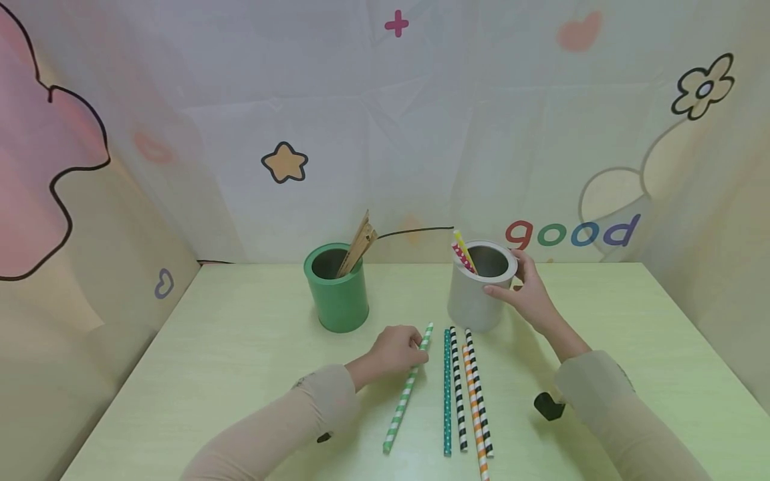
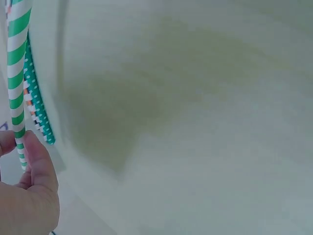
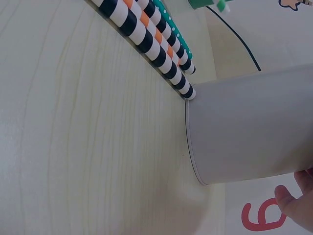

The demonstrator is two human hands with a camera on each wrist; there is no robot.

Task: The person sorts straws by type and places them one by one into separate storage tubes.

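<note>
My left hand (image 1: 397,349) pinches a green-and-white striped straw (image 1: 406,391) near its far end; the straw lies slanted on the table. In the left wrist view the same straw (image 2: 17,73) runs between my fingertips (image 2: 34,147). My right hand (image 1: 522,288) grips the rim of a grey tin (image 1: 481,286), which holds a yellow straw and a pink dotted straw (image 1: 462,255). The tin (image 3: 249,129) fills the right wrist view. Beside the left hand lie a teal dotted straw (image 1: 447,394), two black-and-white straws (image 1: 459,394) and an orange striped straw (image 1: 476,421).
A green tin (image 1: 338,288) with wooden sticks (image 1: 359,244) stands left of the grey tin. A small black object (image 1: 547,405) lies by my right forearm. A printed cloth backdrop surrounds the pale green table (image 1: 210,347); a black cable (image 1: 415,231) runs along its back edge.
</note>
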